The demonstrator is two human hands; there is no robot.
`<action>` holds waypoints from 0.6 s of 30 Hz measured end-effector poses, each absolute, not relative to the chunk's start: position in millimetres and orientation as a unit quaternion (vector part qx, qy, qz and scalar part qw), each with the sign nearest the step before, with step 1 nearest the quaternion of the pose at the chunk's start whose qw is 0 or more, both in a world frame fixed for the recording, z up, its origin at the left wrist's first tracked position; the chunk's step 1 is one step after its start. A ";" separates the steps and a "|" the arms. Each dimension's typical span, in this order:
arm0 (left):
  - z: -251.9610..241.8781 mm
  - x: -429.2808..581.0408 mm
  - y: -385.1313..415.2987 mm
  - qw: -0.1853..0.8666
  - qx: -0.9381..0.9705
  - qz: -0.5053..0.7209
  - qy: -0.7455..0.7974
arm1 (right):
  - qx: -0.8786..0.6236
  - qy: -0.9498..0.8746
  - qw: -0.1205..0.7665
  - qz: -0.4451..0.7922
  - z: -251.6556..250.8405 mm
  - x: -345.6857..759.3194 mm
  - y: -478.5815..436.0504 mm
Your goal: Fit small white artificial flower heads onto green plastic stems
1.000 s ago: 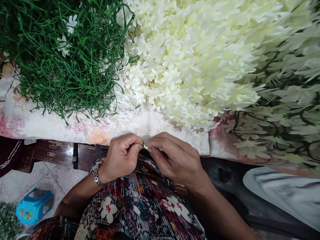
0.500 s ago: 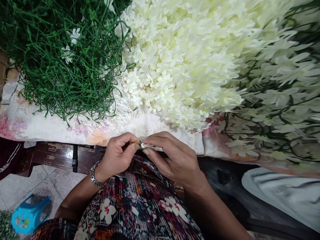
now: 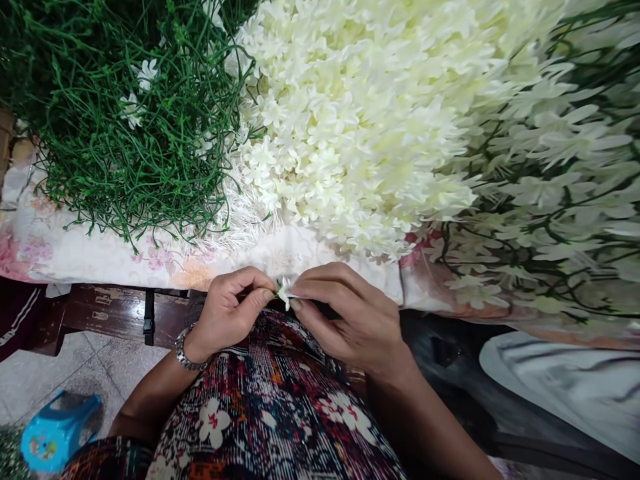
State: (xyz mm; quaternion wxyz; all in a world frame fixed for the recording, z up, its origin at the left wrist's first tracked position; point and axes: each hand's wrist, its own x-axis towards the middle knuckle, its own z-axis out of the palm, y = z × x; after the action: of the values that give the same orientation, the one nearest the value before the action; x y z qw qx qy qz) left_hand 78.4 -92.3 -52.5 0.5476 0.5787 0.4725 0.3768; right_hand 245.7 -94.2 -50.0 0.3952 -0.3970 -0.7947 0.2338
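Just above my lap, a small white artificial flower (image 3: 285,293) shows between my two hands. My left hand (image 3: 235,303) is closed, thumb and forefinger pinching the flower's green stem end. My right hand (image 3: 355,317) is closed at the flower's other side, its thumb and forefinger at the petals; what lies between those fingertips is mostly hidden. Beyond my hands, a heap of green plastic stems (image 3: 135,140) lies at the left. A large pile of cream-white flower heads (image 3: 350,133) lies in the middle, with thin white strands (image 3: 245,217) between the two.
A floral cloth (image 3: 90,250) covers the work surface, its front edge close to my hands. White flowers on green stems (image 3: 545,193) spread at the right. A blue plastic stool (image 3: 60,430) stands on the tiled floor, lower left. Pale fabric (image 3: 560,393) lies at lower right.
The white flower between my fingertips now shows its petals spread out, where before only a small white piece was visible. My right fingers have shifted slightly to the right.
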 end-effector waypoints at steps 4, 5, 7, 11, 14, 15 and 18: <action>-51.7 79.5 -92.1 0.510 0.619 0.361 0.477 | -0.384 -0.809 0.379 0.232 -54.4 244.1 -93.1; -51.6 80.0 -92.0 0.498 0.629 0.354 0.480 | -0.382 -0.811 0.380 0.230 -55.7 243.9 -92.9; -51.6 81.0 -92.0 0.477 0.648 0.343 0.485 | -0.381 -0.812 0.378 0.226 -57.9 243.7 -92.7; -52.7 83.5 -91.8 0.445 0.674 0.336 0.485 | -0.384 -0.815 0.366 0.234 -59.9 244.9 -92.8; -54.4 85.0 -91.5 0.423 0.692 0.337 0.478 | -0.385 -0.825 0.344 0.230 -59.1 246.7 -92.4; -55.0 85.4 -91.3 0.415 0.699 0.337 0.475 | -0.384 -0.829 0.337 0.226 -58.7 247.3 -92.1; -56.7 86.4 -90.4 0.395 0.716 0.334 0.469 | -0.384 -0.838 0.321 0.217 -58.2 248.6 -91.0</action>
State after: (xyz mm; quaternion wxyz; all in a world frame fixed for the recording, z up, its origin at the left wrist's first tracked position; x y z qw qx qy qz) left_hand 86.4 -90.4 -56.7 0.3948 0.7161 0.4688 0.3341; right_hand 248.6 -91.0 -58.2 0.3206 -0.3840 -0.8382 0.2174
